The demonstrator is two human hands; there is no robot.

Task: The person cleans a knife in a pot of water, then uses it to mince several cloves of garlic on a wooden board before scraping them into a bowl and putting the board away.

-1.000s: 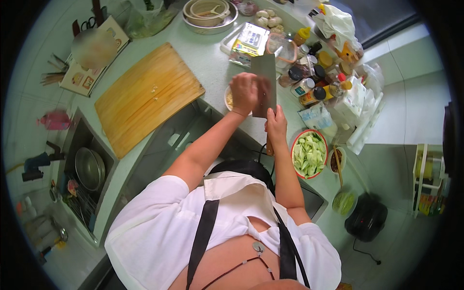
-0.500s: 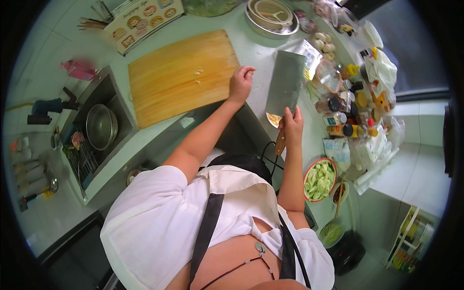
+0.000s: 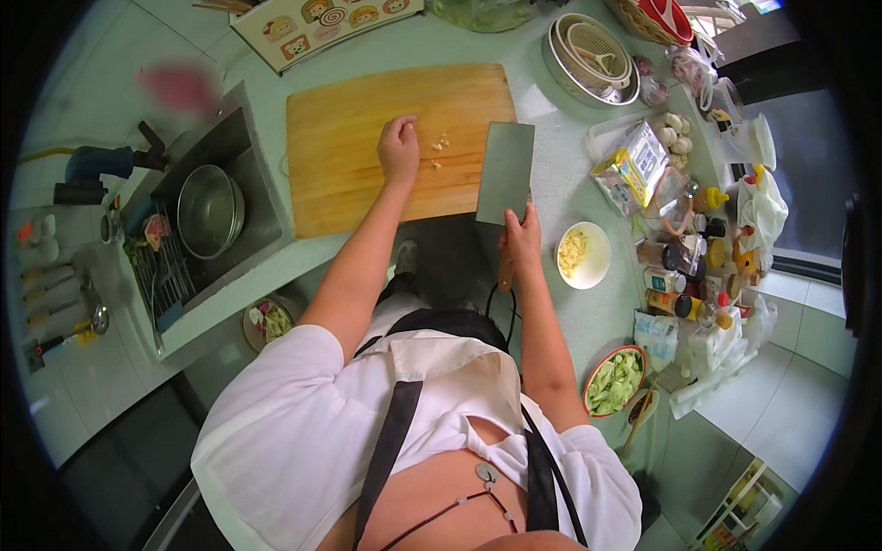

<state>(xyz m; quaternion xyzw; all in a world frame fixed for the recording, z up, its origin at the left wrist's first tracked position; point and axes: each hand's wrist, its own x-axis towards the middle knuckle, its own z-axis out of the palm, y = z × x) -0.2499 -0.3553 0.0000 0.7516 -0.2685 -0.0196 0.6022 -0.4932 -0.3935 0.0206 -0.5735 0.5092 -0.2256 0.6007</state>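
My right hand [image 3: 521,241] grips the wooden handle [image 3: 506,271] of a broad cleaver [image 3: 505,170], whose blade points away from me and overlaps the right edge of the wooden cutting board [image 3: 344,184]. Above the board is my left hand [image 3: 400,150], fingers curled closed, with nothing showing in it. Just right of it, a few small pale chopped bits [image 3: 441,144] lie on the wood. To the right of my right hand stands a white bowl [image 3: 595,266] with chopped pale-yellow pieces [image 3: 572,252] in it.
The sink [image 3: 262,216] at left holds a metal bowl [image 3: 209,211]. Nested strainers and basins [image 3: 593,64] stand at the back right. Seasoning bottles [image 3: 666,280] and garlic bulbs [image 3: 675,133] line the right side. A red-rimmed dish of sliced green vegetable [image 3: 616,383] sits near my right forearm.
My left hand has moved left, from the board's right edge to over its middle. The cleaver has come leftward to the board's edge, uncovering the white bowl. The view has shifted too.
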